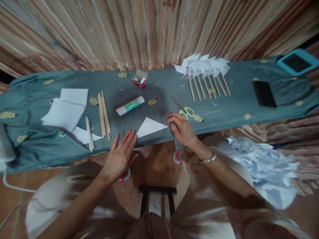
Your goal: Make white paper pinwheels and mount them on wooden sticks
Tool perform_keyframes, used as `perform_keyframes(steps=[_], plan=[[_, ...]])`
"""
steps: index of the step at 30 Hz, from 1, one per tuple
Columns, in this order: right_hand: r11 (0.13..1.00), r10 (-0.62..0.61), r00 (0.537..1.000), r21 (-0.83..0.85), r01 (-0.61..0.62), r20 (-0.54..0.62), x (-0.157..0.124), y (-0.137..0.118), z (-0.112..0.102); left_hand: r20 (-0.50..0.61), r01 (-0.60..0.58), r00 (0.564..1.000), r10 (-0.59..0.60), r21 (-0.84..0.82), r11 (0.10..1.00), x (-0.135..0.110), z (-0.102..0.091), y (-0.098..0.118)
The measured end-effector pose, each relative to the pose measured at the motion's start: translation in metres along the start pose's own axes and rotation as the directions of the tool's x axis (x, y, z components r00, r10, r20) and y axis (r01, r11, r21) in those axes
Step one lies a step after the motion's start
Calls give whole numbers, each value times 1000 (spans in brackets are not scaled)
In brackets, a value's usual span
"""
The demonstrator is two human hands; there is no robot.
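Observation:
A white paper triangle (149, 127) lies near the front edge of the teal cloth-covered table (231, 109). My left hand (121, 156) lies flat with its fingers stretched out, fingertips just left of the triangle. My right hand (181, 127) rests on the cloth right of the triangle with its fingers curled down; nothing shows in it. Scissors with green handles (184, 110) lie just beyond my right hand. A glue stick (130, 105) lies behind the triangle.
A stack of white paper (66, 111), a white pen (89, 132) and wooden sticks (104, 114) lie at left. Several finished paper pinwheels on sticks (205, 74) lie at back right. A small red box (139, 79), a black phone (264, 94) and a blue tablet (296, 62) are there too. Paper scraps (264, 166) lie on the floor.

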State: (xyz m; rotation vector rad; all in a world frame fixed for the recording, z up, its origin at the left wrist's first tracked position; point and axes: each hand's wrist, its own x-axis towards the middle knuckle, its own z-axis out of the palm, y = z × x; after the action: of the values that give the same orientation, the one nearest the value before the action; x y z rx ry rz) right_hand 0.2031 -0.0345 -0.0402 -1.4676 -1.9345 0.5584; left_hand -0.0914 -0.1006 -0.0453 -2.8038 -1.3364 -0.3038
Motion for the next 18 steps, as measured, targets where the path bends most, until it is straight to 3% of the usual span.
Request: perform_keyframes(steps=[10,18], plan=[[997,44,993,64,-52,114,5,-16,5,-24,47,999,-47,14,999,-3,8,3],[998,41,994,37,-45,98,7,-20,8,-21,53,998,-52,56,997,-2,4,6]])
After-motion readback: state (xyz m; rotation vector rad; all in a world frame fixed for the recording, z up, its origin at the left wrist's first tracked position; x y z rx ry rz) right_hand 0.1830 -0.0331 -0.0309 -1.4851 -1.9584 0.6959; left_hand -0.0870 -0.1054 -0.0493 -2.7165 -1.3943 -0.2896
